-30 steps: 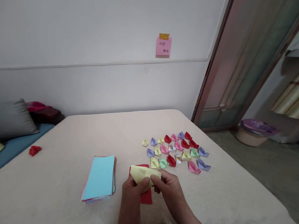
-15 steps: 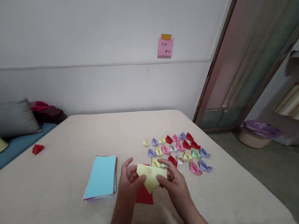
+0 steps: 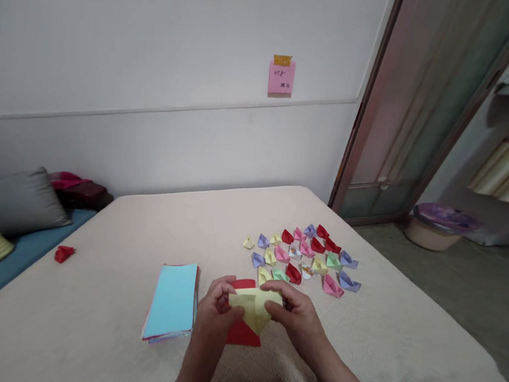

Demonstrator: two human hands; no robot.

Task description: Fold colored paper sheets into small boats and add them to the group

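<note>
Between my two hands is a folded piece of pale yellow paper (image 3: 255, 317), its point turned down towards me. My left hand (image 3: 218, 310) pinches its left corner between thumb and fingers. The right side is gripped by my right hand (image 3: 292, 309), thumb in front and fingers behind the upper edge. Below the folded paper lies a red sheet of paper (image 3: 243, 336), partly covered by it and by my left hand. A stack of coloured paper (image 3: 172, 303) with a light blue sheet on top rests left of my left hand.
Rows of small folded paper boats (image 3: 306, 249) in several colours stand beyond my right hand on the cream-covered bed (image 3: 109, 297). A crumpled red paper piece (image 3: 64, 254) lies far left, near a grey pillow (image 3: 23, 202). A pink note (image 3: 281, 78) is taped to the wall.
Both hands have shifted slightly lower, and the left has turned. The yellow paper is now bent, its right part curling under my right fingers. More of the red sheet shows behind it.
</note>
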